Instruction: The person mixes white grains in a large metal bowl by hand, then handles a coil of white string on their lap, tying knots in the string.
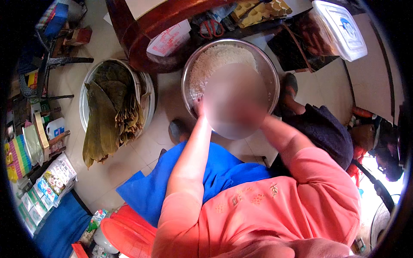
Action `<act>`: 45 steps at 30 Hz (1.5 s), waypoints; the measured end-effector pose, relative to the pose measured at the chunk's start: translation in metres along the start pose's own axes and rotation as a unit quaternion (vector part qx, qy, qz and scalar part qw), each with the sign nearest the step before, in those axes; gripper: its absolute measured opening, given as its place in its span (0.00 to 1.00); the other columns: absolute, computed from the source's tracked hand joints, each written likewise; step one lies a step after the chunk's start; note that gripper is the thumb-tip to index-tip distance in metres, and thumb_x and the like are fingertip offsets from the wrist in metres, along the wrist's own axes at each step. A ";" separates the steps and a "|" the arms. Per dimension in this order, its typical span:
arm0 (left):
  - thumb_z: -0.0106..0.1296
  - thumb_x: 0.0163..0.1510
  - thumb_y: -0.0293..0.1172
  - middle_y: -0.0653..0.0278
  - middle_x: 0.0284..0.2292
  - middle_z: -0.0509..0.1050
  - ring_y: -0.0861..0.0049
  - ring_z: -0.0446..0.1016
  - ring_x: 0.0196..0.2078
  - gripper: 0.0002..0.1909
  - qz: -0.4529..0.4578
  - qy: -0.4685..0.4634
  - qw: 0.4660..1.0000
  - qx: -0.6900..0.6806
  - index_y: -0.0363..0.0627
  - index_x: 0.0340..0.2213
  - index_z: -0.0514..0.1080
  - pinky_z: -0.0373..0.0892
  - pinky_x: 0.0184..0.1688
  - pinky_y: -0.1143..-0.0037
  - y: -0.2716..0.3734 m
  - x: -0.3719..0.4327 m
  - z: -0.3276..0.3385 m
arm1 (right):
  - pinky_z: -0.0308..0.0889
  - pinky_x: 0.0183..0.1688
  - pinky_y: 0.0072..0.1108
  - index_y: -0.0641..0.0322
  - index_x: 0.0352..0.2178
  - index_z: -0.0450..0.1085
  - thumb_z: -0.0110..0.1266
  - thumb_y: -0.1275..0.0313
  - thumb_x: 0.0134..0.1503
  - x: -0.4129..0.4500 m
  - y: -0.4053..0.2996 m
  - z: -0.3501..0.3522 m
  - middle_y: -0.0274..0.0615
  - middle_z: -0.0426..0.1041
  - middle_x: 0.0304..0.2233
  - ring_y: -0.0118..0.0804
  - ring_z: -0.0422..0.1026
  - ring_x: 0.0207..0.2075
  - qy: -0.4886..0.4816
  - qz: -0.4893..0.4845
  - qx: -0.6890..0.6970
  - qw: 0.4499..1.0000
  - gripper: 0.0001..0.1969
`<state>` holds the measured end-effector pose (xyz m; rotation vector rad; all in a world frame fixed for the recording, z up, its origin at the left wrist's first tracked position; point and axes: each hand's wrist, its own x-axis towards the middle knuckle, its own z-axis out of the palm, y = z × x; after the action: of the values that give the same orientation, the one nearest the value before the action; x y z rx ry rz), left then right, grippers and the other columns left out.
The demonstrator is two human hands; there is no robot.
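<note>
A large round steel basin (pixel 275 84) stands in front of me, with white rice grains (pixel 226 53) across its far part. Both my forearms reach over its near side. An oval blur covers most of both hands and the middle of the basin. Of my left hand (pixel 200 104) only an edge shows, at the left of the blur, above the basin's left part. My right hand (pixel 258 113) is mostly lost in the blur at the basin's right. What either hand holds cannot be seen.
Long leaves (pixel 105 119) hang over a white tub (pixel 83 106) on the tiled floor at left. A dark red wooden table edge (pixel 155 19) curves beyond the basin. Red-handled scissors (pixel 211 28) lie behind. A white-lidded container (pixel 343 30) stands at upper right, a red plastic seat (pixel 129 229) at lower left.
</note>
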<state>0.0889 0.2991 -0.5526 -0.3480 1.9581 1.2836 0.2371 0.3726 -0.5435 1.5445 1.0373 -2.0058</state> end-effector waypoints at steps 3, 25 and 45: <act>0.45 0.49 0.32 0.58 0.38 0.69 0.73 0.66 0.39 0.16 0.029 -0.026 0.999 0.007 0.36 0.39 0.66 0.62 0.43 0.72 -0.025 0.018 -0.005 | 0.65 0.37 0.33 0.59 0.40 0.64 0.43 0.55 0.54 0.054 0.023 0.046 0.45 0.69 0.36 0.41 0.67 0.37 -0.106 -0.050 0.377 0.919 0.20; 0.40 0.48 0.59 0.65 0.49 0.64 0.65 0.59 0.53 0.31 -0.309 -0.291 0.895 -0.141 0.52 0.47 0.64 0.53 0.51 0.53 -0.024 0.045 0.030 | 0.65 0.45 0.34 0.59 0.42 0.65 0.43 0.58 0.54 0.128 -0.015 -0.025 0.40 0.70 0.41 0.36 0.70 0.40 -0.163 -0.084 0.312 0.932 0.20; 0.46 0.53 0.34 0.63 0.42 0.69 0.75 0.67 0.45 0.18 0.033 -0.471 0.881 0.038 0.41 0.45 0.64 0.61 0.48 0.75 0.038 -0.034 -0.003 | 0.64 0.29 0.21 0.60 0.49 0.59 0.48 0.72 0.51 -0.059 -0.068 -0.047 0.33 0.69 0.32 0.24 0.66 0.29 -0.129 -0.246 -0.140 0.950 0.21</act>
<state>0.0886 0.3083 -0.5023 0.3492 1.1680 1.0981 0.2378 0.4441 -0.4723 0.9048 1.6272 -2.1710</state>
